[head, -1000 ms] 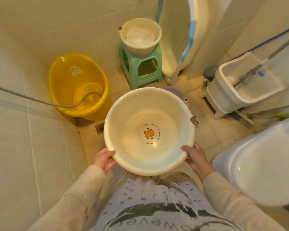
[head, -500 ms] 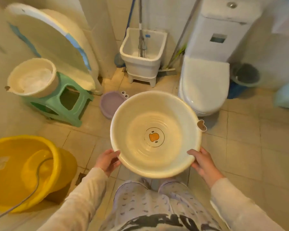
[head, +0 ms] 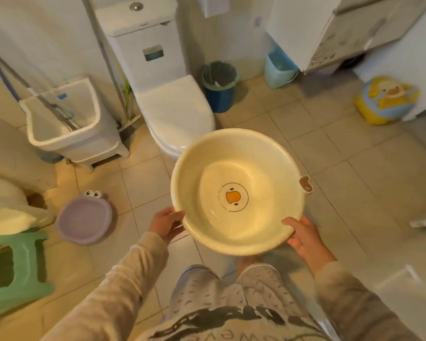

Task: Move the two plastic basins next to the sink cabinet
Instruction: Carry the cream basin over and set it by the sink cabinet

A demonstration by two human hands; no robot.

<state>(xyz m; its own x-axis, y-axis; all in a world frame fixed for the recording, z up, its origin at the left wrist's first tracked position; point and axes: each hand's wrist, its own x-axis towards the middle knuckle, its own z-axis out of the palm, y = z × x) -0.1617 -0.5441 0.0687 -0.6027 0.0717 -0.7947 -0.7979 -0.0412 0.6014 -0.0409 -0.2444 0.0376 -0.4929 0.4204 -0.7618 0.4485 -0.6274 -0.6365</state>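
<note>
I hold a round cream basin (head: 236, 166) with an orange duck print in its bottom, level, in front of my waist. My left hand (head: 166, 223) grips its near left rim and my right hand (head: 303, 236) grips its near right rim. A smaller purple basin (head: 84, 220) with cartoon eyes lies on the floor tiles to the left, apart from my hands. The white sink cabinet (head: 354, 33) hangs at the upper right, well beyond the cream basin.
A toilet (head: 172, 104) stands straight ahead, with a white mop bucket (head: 69, 124) to its left and a dark bin (head: 219, 84) to its right. A light blue bin (head: 279, 67) sits under the cabinet. A yellow duck potty (head: 386, 99) is at right, a green stool (head: 12, 271) at left.
My view has swung to the right with the cream basin still in both hands: the yellow tub has left the frame, and the cabinet, bins and duck potty have come into view.
</note>
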